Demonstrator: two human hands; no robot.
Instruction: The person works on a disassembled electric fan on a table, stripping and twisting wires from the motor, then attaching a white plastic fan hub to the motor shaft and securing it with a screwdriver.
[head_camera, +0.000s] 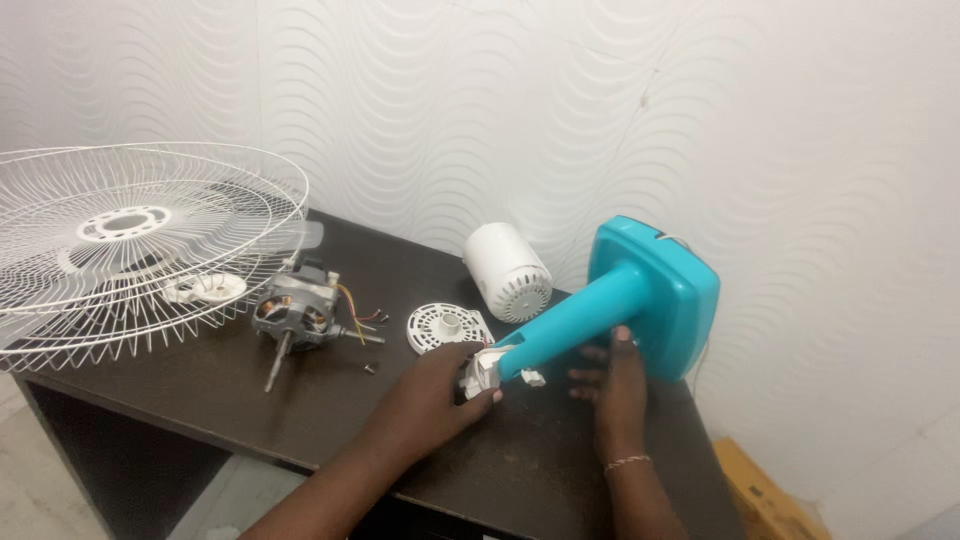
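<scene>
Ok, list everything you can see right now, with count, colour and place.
fan stand: 1, turquoise, lying on its side at table right
motor cover: 1, white, behind the stand
vented disc: 1, white, table centre
fan motor: 1, grey metal with wires, left of centre
fan guard: 1, white wire, table left
screws: a few, dark, near the motor
table: 1, dark brown
cardboard box: 1, brown, floor at right
left hand: grips the stand's white end piece
right hand: open, steadying the stand's column

fan grille (130, 250) cut off at the left edge.
</scene>
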